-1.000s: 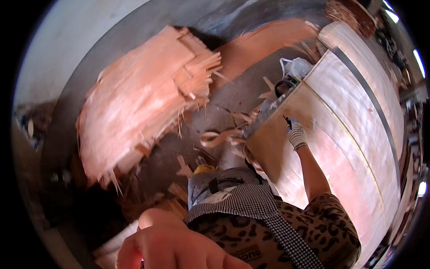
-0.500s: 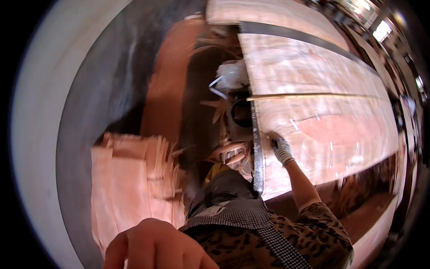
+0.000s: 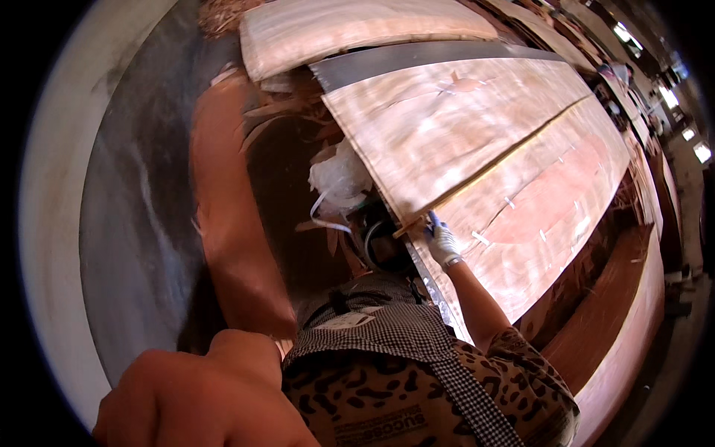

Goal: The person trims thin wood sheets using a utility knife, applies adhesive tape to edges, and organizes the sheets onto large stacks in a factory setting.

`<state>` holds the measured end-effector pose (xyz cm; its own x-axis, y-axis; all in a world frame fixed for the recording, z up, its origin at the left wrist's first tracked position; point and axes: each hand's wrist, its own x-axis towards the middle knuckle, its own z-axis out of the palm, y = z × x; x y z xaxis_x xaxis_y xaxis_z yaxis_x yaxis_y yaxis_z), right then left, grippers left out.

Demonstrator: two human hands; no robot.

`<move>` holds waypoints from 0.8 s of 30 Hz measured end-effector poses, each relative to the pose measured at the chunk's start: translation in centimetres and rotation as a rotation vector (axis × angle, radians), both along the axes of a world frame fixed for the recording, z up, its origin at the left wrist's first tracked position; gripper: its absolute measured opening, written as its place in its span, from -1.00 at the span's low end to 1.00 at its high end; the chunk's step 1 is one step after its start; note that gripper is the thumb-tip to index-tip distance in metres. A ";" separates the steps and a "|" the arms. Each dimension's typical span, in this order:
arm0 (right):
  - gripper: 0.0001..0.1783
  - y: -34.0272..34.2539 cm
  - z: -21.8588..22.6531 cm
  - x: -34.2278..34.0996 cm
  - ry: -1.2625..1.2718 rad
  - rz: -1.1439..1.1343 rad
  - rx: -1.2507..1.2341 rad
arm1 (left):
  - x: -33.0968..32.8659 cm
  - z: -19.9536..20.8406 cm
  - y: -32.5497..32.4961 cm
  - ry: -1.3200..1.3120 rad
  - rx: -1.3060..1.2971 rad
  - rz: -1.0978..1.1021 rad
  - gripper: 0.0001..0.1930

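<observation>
My right hand (image 3: 442,243), in a white knitted glove with bluish fingertips, is at the near left end of a thin yellowish wooden strip (image 3: 495,159). Its fingers close on the strip's end beside the sheet's edge. The strip lies slantwise across a large pale wood veneer sheet (image 3: 417,141). Reddish oval patches and short white tape pieces mark the sheet, and one patch (image 3: 555,197) lies right of the hand. My bare left hand (image 3: 216,395) looms large at the lower left with curled fingers. Whatever it may hold is hidden.
Another pale veneer stack (image 3: 365,30) lies beyond the sheet, past a dark board edge (image 3: 439,52). Left of the sheet are a crumpled clear plastic bag (image 3: 341,177), a black round-mouthed object (image 3: 383,242) and a long reddish veneer piece (image 3: 234,194). More veneer (image 3: 603,320) stands at the right.
My view has turned, so the sheet and strip now slant. My right hand has moved from the sheet's surface to the strip's end. The veneer stack at lower left has left view.
</observation>
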<state>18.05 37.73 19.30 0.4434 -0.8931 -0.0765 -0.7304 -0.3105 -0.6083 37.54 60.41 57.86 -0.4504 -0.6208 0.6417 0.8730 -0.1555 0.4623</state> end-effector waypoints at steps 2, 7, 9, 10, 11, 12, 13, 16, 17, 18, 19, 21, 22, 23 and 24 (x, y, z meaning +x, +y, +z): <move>-0.63 -3.2 -0.7 0.6 0.164 -0.113 0.031 | 1.3 0.5 -3.3 0.036 0.025 -0.071 -0.63; -0.73 -1.6 -1.3 4.9 -0.101 -0.464 -0.050 | 5.9 -0.9 -11.8 0.230 -0.270 -0.347 -0.62; -0.72 1.1 -5.3 3.3 -0.693 -0.616 0.013 | 9.2 -1.5 -13.6 0.207 -0.242 -0.230 -0.56; -0.61 2.5 -3.8 4.3 -1.080 -0.681 0.068 | 11.1 -3.2 -16.9 0.178 -0.328 -0.352 -0.58; -0.56 3.0 -0.3 4.9 -1.167 -0.887 0.316 | 12.5 -4.9 -17.9 0.128 -0.290 -0.176 -0.60; -0.57 2.0 1.3 5.0 -1.159 -1.023 0.259 | 13.5 -6.6 -21.0 0.069 -0.310 -0.294 -0.64; -0.57 1.1 2.3 3.8 -1.136 -1.192 0.183 | 14.0 -9.8 -23.0 -0.012 -0.037 -0.238 -0.65; -0.76 -2.6 4.5 4.5 -1.184 -1.227 0.225 | 15.4 -15.9 -28.1 -0.463 0.345 0.025 -0.67; -0.79 -3.4 6.5 6.6 -1.258 -1.163 0.243 | 16.7 -18.4 -29.8 -0.627 0.334 0.096 -0.68; -0.80 -3.7 7.2 8.4 -1.209 -1.168 0.243 | 17.6 -20.5 -31.1 -0.799 0.325 0.173 -0.69; -0.81 -3.9 7.5 10.7 -1.160 -1.170 0.255 | 18.8 -22.5 -32.3 -0.973 0.314 0.262 -0.70; -0.84 -1.9 8.9 16.7 -1.105 -1.178 0.271 | 22.3 -26.0 -34.0 -1.056 0.313 0.319 -0.75; -0.84 0.3 7.7 18.0 -0.974 -1.118 0.234 | 23.6 -27.6 -34.8 -1.081 0.364 0.324 -0.75; -0.84 2.9 6.5 19.2 -0.842 -1.058 0.201 | 24.6 -29.1 -35.7 -1.107 0.415 0.328 -0.76; -0.84 5.6 6.5 20.8 -0.870 -1.000 0.294 | 25.6 -30.8 -36.7 -1.206 0.311 0.459 -0.78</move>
<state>38.85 43.29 25.82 -0.3775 -0.8582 -0.3479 0.0862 0.3415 -0.9359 63.15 23.67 27.09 -0.3451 -0.9160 -0.2044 -0.0549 -0.1977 0.9787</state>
